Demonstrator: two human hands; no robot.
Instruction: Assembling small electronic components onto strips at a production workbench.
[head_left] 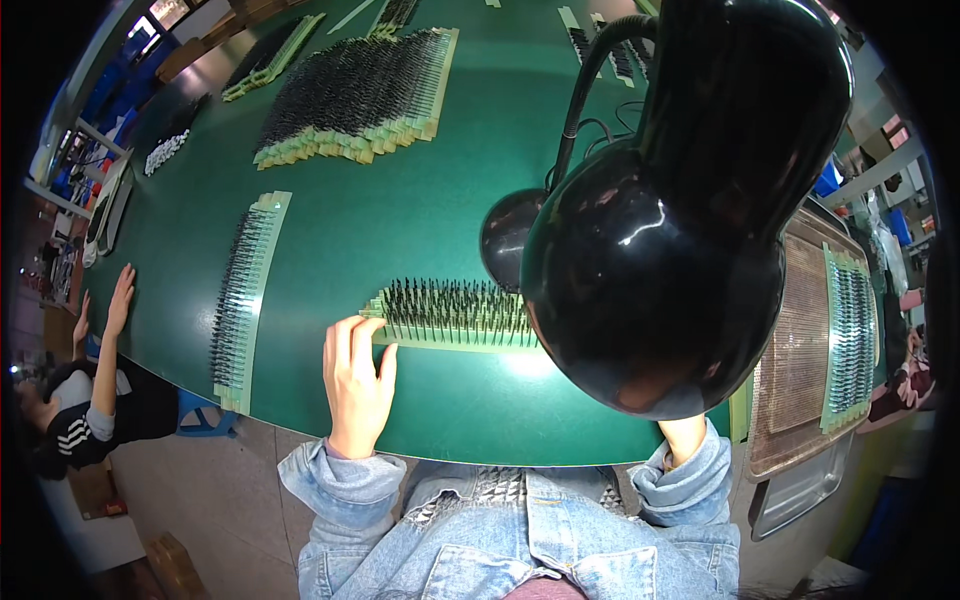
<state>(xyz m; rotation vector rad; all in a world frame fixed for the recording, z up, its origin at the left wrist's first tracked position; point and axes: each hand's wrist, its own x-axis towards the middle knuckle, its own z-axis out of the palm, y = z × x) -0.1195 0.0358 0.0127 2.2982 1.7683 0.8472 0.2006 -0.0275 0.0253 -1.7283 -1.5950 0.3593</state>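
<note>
My left hand [355,385] is at the left end of a pale green strip row [455,318] bristling with thin black upright pins. My index finger and thumb meet its near left corner, and the other fingers curl beside it. The row lies crosswise on the green table in front of me, its right end hidden behind a large glossy black lamp head [650,270]. My right hand [685,436] shows only at the wrist, below the lamp head. Its fingers are hidden, so whatever they touch cannot be seen.
Another pinned strip row [248,300] stands to the left. Farther back lies a wide stack of such strips [355,95]. At right, a brown mesh tray [790,350] carries more strips [848,340]. A co-worker [100,390] reaches over the table's left edge.
</note>
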